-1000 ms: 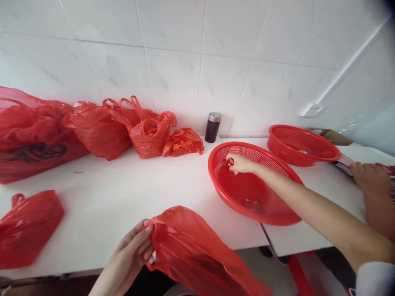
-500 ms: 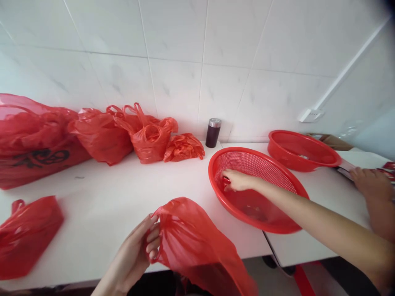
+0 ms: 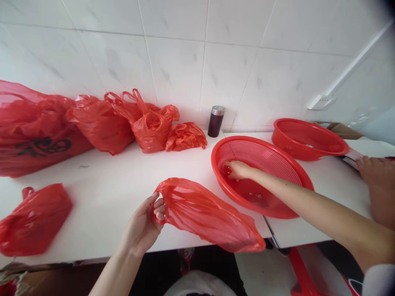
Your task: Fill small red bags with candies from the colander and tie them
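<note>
My left hand (image 3: 145, 224) is closed on the gathered mouth of a red plastic bag (image 3: 210, 216). The bag lies over the front edge of the white table (image 3: 101, 193) and trails to the right. My right hand (image 3: 236, 169) reaches from the lower right into a red mesh basket (image 3: 265, 158). It rests against the basket's left inner wall with its fingers curled. What they hold is small, red and hard to make out. A few small red bits lie on the basket's bottom.
Several red plastic bags (image 3: 101, 123) line the tiled wall, and another red bag (image 3: 33, 218) lies front left. A dark cylindrical bottle (image 3: 215, 121) stands by the wall. A second red basket (image 3: 308, 139) sits far right, with another person's hand (image 3: 375, 172) beside it.
My left hand drew the red bag up and left onto the table's front edge. My right hand sank lower along the basket's left inner wall.
</note>
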Available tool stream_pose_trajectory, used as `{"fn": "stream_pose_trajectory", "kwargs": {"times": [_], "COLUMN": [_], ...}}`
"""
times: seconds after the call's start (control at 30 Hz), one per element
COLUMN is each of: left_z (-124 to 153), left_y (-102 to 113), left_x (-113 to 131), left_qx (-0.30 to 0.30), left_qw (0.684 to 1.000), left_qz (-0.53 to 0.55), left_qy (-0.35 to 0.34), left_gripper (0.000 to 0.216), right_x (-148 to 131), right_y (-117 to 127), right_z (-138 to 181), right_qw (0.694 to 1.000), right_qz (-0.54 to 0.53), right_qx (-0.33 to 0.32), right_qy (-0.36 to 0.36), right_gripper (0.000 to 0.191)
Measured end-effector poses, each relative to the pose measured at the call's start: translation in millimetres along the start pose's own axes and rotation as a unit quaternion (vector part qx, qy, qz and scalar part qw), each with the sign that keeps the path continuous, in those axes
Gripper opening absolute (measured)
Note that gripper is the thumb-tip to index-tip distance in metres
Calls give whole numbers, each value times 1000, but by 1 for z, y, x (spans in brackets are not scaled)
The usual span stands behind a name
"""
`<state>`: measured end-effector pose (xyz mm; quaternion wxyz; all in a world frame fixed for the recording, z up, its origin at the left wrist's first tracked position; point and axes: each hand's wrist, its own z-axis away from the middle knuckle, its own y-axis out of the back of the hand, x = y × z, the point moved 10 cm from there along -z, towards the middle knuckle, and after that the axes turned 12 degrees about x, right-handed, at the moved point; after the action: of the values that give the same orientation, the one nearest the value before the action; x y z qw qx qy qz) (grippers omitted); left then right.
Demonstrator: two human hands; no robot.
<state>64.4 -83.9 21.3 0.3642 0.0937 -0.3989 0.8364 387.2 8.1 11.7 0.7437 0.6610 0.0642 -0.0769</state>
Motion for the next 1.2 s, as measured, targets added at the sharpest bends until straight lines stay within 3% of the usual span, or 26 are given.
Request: {"fn": "stream_pose_trajectory", "kwargs": {"times": [0.23,0.43,0.53,0.63,0.7,0.73,0.8,0.9,1.0,1.1,1.2], "left_z": [-1,0,-1,-3,-3,-2,6,30,53,59,51], "left_y": [-2,-2,-3,-6,-8,-8,-10,-12,-12,-5,1], "left_x": [-1,-2,-3,-3,-4,-6,-10,-12,7,40,54], "left_qx": [-17,-20,-28,-38,-39,-39,-44,-83,-121,-105,-86], "left_qw": [1000,999,998,998,998,998,998,995,988,984,976], "left_qz": [26,42,46,47,42,37,12,-51,-89,-80,-97], "left_qy": [0,4,13,16,17,20,31,34,-23,-121,-177], "left_gripper": [22,23,25,24,24,24,26,22,5,15,23], "right_x": [8,5,-18,-80,-144,-174,-210,-214,-205,-206,-198], "right_y": [5,32,64,89,79,64,35,0,-16,10,72], "right_z": [7,15,29,59,83,94,100,71,47,55,74], "right_qw": [998,993,991,986,959,948,949,976,982,975,955], "right_qz": [41,81,65,-107,-264,-286,-250,-117,-76,-86,-183], "right_qx": [-1,69,113,124,35,-25,-56,18,11,-9,20], "right_qy": [-45,-46,-42,11,98,137,183,181,175,204,233], "right_gripper": [26,28,31,31,29,28,31,25,26,43,45]}}
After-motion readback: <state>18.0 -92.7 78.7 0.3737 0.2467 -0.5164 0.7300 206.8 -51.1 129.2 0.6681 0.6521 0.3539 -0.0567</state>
